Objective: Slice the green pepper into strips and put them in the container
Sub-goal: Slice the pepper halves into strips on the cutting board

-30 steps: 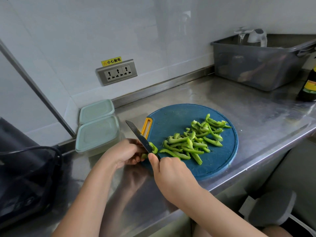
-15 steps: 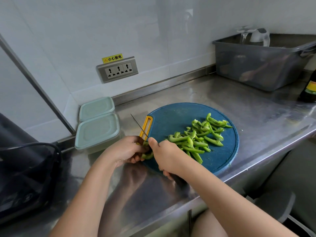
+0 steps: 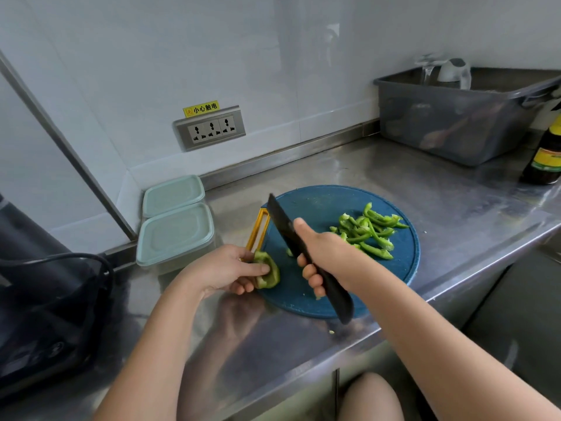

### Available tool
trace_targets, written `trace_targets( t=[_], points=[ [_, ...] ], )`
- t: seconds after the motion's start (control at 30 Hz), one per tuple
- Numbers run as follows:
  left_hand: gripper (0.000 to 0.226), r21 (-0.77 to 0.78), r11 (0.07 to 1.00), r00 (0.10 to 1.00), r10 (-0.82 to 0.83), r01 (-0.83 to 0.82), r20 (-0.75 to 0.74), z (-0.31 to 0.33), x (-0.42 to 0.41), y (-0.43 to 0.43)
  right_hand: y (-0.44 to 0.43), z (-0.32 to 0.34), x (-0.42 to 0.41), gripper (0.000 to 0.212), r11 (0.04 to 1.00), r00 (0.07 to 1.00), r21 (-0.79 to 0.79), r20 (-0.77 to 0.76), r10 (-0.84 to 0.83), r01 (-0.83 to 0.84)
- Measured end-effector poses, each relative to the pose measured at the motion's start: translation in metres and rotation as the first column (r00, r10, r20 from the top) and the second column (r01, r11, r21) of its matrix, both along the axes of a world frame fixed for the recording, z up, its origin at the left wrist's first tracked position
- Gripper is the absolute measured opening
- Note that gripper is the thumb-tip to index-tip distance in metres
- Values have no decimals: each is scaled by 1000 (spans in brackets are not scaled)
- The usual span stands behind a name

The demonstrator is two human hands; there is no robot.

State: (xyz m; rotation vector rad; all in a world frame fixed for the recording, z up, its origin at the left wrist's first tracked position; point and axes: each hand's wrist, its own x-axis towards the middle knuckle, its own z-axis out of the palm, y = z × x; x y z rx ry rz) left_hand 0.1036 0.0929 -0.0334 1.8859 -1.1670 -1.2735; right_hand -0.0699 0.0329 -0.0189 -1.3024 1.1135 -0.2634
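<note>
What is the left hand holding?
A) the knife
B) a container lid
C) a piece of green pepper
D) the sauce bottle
C: the left hand pinches a green pepper piece at the edge of the cutting board, while the right hand grips the knife.

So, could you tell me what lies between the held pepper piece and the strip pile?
Head view: the right hand gripping the black knife, over the blue cutting board.

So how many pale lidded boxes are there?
2. The far box sits by the wall; the near box right in front of it, left of the blue board.
</note>
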Motion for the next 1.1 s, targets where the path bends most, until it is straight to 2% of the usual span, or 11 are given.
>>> trace_targets(
  t=[0.07, 0.17, 0.27, 0.33, 0.43, 0.77, 0.9, 1.1],
  points=[
    [8, 25, 1000, 1000, 2, -1, -23, 2, 0, 0, -2, 5, -13, 60, 996, 994, 76, 102, -50, 42],
    [9, -1, 998, 998, 65, -65, -19, 0, -1, -2, 8, 12, -26, 60, 998, 993, 62, 117, -27, 19],
    [5, -58, 989, 991, 134, -134, 9, -5, -1, -4, 30, 6, -24, 59, 974, 1000, -224, -7, 30, -31],
    [4, -58, 989, 990, 140, -139, 16, -6, 0, -4, 48, -1, -20, 62, 885, 994, -458, -102, 37, -80],
    [14, -39, 990, 991, 133, -133, 7, -6, 1, -4, 72, -9, -17, 61, 793, 980, -594, -200, 19, -136],
    [21, -60, 988, 985, 150, -145, 83, -11, 3, -8, 98, -25, -4, 53, 771, 955, -601, -296, 30, -210],
    [12, -63, 990, 988, 129, -125, 82, -16, 7, -9, 100, -26, -1, 52, 763, 948, -603, -316, 39, -232],
    [12, -49, 996, 996, 73, -70, 60, -20, 14, -12, 105, -26, -1, 50, 716, 922, -641, -387, 9, -276]
  ],
)
